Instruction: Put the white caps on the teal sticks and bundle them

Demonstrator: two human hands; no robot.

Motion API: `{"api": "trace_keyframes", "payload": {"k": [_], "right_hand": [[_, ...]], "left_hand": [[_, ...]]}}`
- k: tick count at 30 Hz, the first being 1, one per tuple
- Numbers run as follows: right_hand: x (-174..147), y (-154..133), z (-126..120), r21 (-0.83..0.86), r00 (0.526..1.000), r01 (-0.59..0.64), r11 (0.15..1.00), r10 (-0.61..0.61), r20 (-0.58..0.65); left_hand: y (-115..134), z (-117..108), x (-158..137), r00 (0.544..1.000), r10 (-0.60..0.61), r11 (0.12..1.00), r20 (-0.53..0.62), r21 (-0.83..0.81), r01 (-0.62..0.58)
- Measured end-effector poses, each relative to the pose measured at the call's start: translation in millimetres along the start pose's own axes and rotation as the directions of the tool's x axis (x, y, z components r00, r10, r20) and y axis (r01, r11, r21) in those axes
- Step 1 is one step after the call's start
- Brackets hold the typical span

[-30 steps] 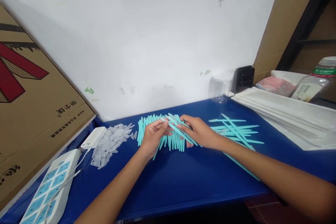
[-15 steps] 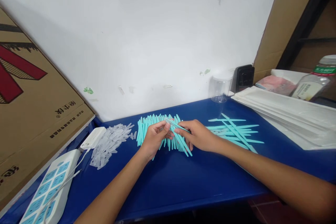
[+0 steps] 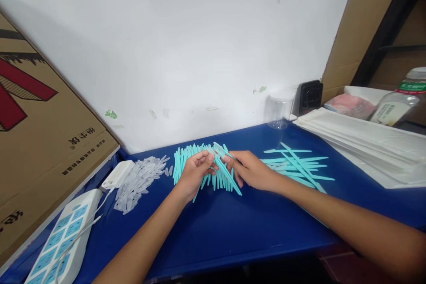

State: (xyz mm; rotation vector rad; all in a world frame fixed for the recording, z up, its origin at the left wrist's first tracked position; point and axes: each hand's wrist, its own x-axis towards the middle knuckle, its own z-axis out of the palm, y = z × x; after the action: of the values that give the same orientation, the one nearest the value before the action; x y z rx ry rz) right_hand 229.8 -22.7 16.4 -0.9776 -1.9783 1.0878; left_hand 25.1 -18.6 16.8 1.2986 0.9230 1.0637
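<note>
Both hands meet over the teal stick row (image 3: 199, 166) mid-tabletop (image 3: 233, 226). Left hand (image 3: 195, 173) and right hand (image 3: 251, 171) each pinch the held teal sticks (image 3: 226, 171) between fingertips. Best to keep tips aligned, grip light, lower flush beside the row without scattering it.

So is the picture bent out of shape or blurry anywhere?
Head view: wide-angle stretch at the edges, so the cardboard box and bottle lean outward; light is soft and even, with no glare; both hands and the turquoise sticks look fairly sharp.
</note>
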Motion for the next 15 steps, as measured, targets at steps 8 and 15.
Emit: {"api": "trace_keyframes", "payload": {"k": [8,15], "right_hand": [[4.8,2.4,-3.7,0.003,0.993,0.042,0.999,-0.041,-0.109],[5.7,2.3,-1.9,0.240,0.997,-0.013,0.971,0.031,-0.074]], "left_hand": [[3.3,-0.3,-1.2,1.000,0.014,1.000,0.025,0.005,-0.014],[1.9,0.0,-1.1,1.000,0.018,0.999,-0.011,-0.046,-0.018]]}}
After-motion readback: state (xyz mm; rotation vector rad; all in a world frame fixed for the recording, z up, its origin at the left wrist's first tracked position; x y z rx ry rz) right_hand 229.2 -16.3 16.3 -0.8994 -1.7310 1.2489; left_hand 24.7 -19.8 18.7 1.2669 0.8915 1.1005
